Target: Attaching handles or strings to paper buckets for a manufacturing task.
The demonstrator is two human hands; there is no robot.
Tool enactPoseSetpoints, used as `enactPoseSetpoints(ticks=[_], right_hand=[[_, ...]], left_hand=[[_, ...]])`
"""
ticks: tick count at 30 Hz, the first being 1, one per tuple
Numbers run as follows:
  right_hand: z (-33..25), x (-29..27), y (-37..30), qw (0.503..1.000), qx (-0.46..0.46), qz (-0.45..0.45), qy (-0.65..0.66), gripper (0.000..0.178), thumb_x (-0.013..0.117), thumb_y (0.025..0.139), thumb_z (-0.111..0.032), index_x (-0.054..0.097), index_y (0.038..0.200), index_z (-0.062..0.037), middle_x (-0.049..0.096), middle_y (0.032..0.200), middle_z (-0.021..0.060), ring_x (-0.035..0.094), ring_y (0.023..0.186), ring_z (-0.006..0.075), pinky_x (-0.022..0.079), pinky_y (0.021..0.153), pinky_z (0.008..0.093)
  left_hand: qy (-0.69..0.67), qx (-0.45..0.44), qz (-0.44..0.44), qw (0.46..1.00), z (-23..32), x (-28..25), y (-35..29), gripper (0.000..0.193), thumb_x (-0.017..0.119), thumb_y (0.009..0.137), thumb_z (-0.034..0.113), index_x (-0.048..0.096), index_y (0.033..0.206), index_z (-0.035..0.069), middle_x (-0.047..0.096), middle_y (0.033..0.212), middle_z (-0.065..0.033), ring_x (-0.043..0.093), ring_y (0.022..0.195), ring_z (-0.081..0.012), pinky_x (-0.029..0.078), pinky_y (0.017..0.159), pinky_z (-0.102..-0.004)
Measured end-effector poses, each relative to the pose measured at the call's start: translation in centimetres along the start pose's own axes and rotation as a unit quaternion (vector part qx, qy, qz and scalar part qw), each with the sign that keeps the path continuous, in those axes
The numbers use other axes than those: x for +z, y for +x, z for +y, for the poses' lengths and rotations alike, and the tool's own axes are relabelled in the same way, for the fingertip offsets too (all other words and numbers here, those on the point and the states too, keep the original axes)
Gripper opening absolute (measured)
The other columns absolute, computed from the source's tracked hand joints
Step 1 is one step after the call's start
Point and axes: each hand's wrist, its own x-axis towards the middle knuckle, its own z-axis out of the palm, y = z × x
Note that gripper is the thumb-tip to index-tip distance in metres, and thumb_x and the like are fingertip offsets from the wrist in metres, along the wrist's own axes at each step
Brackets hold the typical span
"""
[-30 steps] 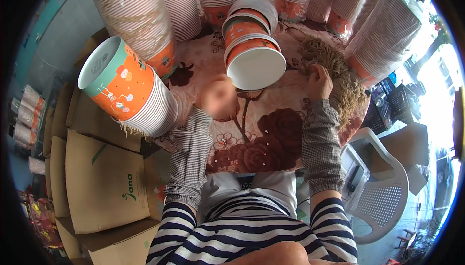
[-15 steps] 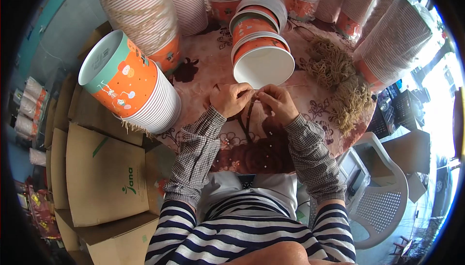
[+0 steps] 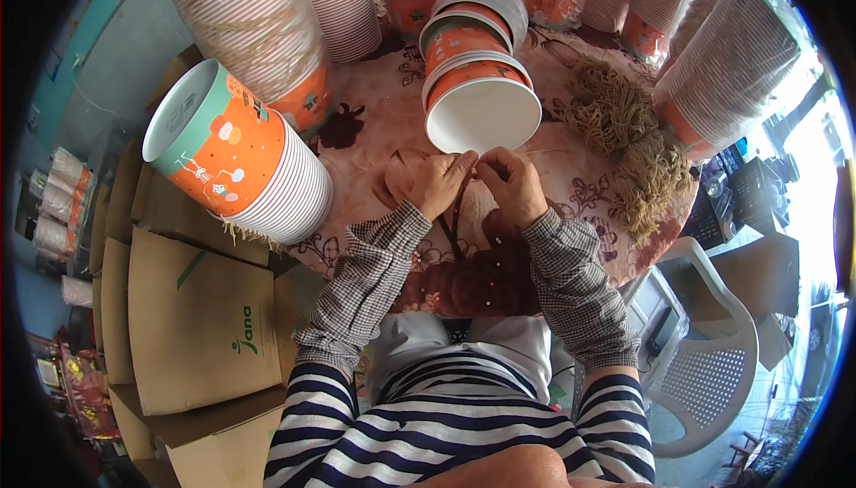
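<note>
My left hand (image 3: 439, 183) and my right hand (image 3: 515, 187) are close together over the table, fingertips almost meeting. Each has its thumb and fingers pinched; what lies between them is too small to make out. Right behind the fingertips, an orange paper bucket (image 3: 482, 115) lies on its side with its white open mouth toward me. Another orange bucket (image 3: 465, 41) lies behind it in the same row. On the left leans a stack of orange-and-green paper buckets (image 3: 236, 154), its top bucket upside down with the base showing.
Frayed tan twine (image 3: 642, 163) lies in a heap at the table's right. Tall wrapped bucket stacks (image 3: 736, 65) line the back and sides. An open cardboard box (image 3: 201, 328) stands at the lower left, and a grey plastic chair (image 3: 713, 372) at the lower right.
My left hand has shifted slightly right, its fingers now straighter and closer to my right hand. My right hand has moved a little. The view has tilted slightly; the buckets stay put.
</note>
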Motion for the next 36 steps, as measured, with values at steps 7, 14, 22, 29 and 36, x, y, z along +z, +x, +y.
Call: enactPoseSetpoints(ticks=[7, 14, 22, 29, 36], right_hand=[[-2.2, -0.4, -0.2, 0.997, 0.009, 0.002, -0.079, 0.019, 0.065, 0.084, -0.016, 0.062, 0.095, -0.0011, 0.067, 0.078, 0.0134, 0.066, 0.066, 0.0219, 0.05, 0.062, 0.0327], [-1.4, -0.7, -0.1, 0.997, -0.012, 0.013, -0.07, 0.018, 0.065, 0.083, -0.016, 0.062, 0.093, -0.0014, 0.067, 0.08, 0.0141, 0.066, 0.067, 0.0256, 0.051, 0.062, 0.0347], [-0.7, -10.8, 2.8, 0.818, -0.199, 0.486, -0.234, 0.005, 0.061, 0.087, -0.007, 0.06, 0.091, -0.0061, 0.061, 0.079, 0.0052, 0.06, 0.066, 0.0181, 0.05, 0.061, 0.0284], [-1.1, -10.9, 5.9, 0.914, -0.078, 0.377, 0.13, 0.009, 0.054, 0.093, -0.011, 0.057, 0.095, -0.0039, 0.065, 0.087, 0.0093, 0.062, 0.074, 0.0166, 0.054, 0.067, 0.0288], [-0.2, 0.8, 2.4, 0.944, 0.003, 0.087, 0.319, 0.009, 0.052, 0.096, -0.013, 0.054, 0.099, -0.0043, 0.063, 0.106, 0.0082, 0.061, 0.095, 0.0158, 0.051, 0.08, 0.029]], left_hand=[[0.007, 0.013, -0.01, 1.0, -0.4, -0.2, 0.2, 0.024, 0.055, 0.094, 0.019, 0.059, 0.088, -0.004, 0.063, 0.073, -0.0111, 0.058, 0.066, -0.0145, 0.046, 0.06, -0.0295], [0.027, 0.056, -0.001, 0.998, -0.4, 0.0, 0.0, 0.012, 0.061, 0.087, 0.007, 0.058, 0.094, -0.002, 0.064, 0.085, -0.0122, 0.063, 0.076, -0.0204, 0.05, 0.068, -0.03], [0.042, 0.135, 0.038, 0.989, -0.9, -0.3, 0.4, 0.023, 0.066, 0.083, 0.009, 0.056, 0.103, 0.002, 0.061, 0.098, -0.0116, 0.063, 0.086, -0.0219, 0.052, 0.067, -0.0301], [0.135, 0.146, -0.014, 0.98, 1.4, 0.1, -0.2, 0.038, 0.068, 0.081, 0.011, 0.051, 0.115, 0.003, 0.059, 0.107, -0.0143, 0.064, 0.089, -0.026, 0.054, 0.072, -0.0339], [0.196, 0.16, 0.08, 0.964, -0.5, -0.4, 0.3, 0.045, 0.068, 0.08, 0.012, 0.048, 0.119, 0.003, 0.058, 0.111, -0.018, 0.061, 0.094, -0.0358, 0.051, 0.078, -0.04]])
